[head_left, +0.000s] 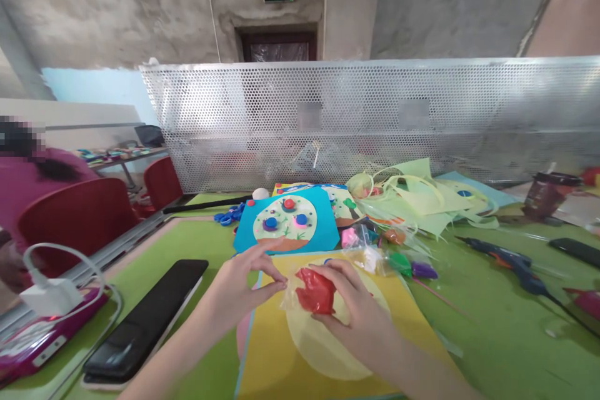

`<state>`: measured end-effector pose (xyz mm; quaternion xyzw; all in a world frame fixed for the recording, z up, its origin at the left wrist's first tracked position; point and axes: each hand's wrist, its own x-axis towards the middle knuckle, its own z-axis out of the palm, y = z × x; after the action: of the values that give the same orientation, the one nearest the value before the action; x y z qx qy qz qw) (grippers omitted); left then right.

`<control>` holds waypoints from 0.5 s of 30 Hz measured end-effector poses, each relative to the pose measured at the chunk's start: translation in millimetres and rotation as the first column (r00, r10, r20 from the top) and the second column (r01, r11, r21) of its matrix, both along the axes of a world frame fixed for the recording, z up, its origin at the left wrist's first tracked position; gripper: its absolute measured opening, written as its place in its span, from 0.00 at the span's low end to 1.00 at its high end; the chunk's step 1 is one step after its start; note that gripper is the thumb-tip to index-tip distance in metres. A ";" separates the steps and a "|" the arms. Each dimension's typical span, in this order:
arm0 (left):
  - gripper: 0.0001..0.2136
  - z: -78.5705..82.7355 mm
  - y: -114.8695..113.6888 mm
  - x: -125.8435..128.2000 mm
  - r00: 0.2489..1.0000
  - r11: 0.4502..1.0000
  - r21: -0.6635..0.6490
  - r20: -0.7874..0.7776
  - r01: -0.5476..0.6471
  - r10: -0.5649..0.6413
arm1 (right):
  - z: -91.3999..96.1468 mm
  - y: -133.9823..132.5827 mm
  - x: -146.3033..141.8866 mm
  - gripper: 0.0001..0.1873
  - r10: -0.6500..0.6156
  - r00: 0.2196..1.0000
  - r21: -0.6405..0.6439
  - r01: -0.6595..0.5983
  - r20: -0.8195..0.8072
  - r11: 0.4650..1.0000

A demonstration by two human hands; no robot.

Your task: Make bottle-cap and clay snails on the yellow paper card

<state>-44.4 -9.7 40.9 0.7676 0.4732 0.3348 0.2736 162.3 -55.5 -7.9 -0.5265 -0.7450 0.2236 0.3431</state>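
My right hand (pixel 357 307) is closed around a red lump of clay in a clear plastic wrap (pixel 315 291), held just above a yellow card (pixel 276 356) with a pale circle on it. My left hand (pixel 244 281) reaches in from the left and pinches the edge of the same wrap with thumb and fingers. Beyond the hands lies a blue card (pixel 287 225) with a pale disc carrying small clay blobs.
Small bags of coloured clay (pixel 375 250) and yellow-green paper scraps (pixel 417 197) lie behind. A blue glue gun (pixel 510 264) lies right, a black phone (pixel 150 315) left, and a pink phone with a white charger (pixel 47 319) far left. A person in pink sits at left beside red chairs (pixel 77 215).
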 end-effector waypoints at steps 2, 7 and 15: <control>0.16 -0.2 0.1 0.3 1.000 1.000 -0.002 0.016 -0.014 0.014 | -1.1 0.2 1.7 0.27 0.006 0.998 0.014 -0.006 -0.056 1.000; 0.04 -4.8 -1.6 3.8 0.996 0.997 0.012 0.042 -0.079 0.078 | -2.8 -0.5 1.5 0.28 0.068 0.994 0.026 -0.066 -0.090 0.997; 0.09 -15.5 -3.6 10.0 0.979 0.979 0.022 0.028 -0.203 0.202 | 0.0 -3.1 -0.8 0.30 0.152 0.977 0.089 -0.140 -0.149 0.986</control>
<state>-34.4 -13.3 25.4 0.7142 0.5412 0.3766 0.2349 161.5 -58.6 -7.9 -0.4377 -0.7609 0.2592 0.4029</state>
